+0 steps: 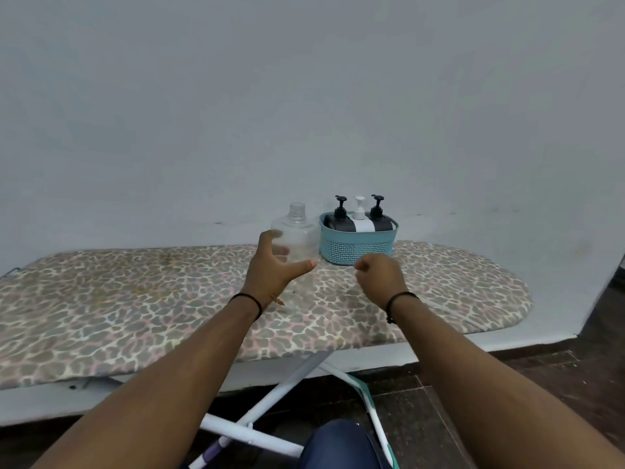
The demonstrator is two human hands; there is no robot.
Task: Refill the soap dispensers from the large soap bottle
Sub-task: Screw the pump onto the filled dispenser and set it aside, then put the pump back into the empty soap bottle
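Your left hand [270,265] is spread wide against the near side of the large soap bottle [297,245], fingers on its left flank and thumb stretched under toward its right; whether the fingers have actually closed on it you cannot tell from here, as they look straight rather than wrapped. The bottle is clear, uncapped, with its threaded neck rising above your fingertips, and it stands on the leopard-print ironing board [135,299]. It looks nearly empty, so judge it light, stiff-walled and smooth. It is likely to slip in a loose grasp, so take it round the widest part of the body, below the shoulder, not by the neck.

Just right of your thumb sits the teal basket [358,248], touching or almost touching the bottle, holding three soap dispensers [358,220] upright: two dark with a white one between them, pumps on.

Nearer you than the basket, your right hand [380,277] is curled into a loose fist. Something thin may be pinched at its fingertips, but that is too small to tell.
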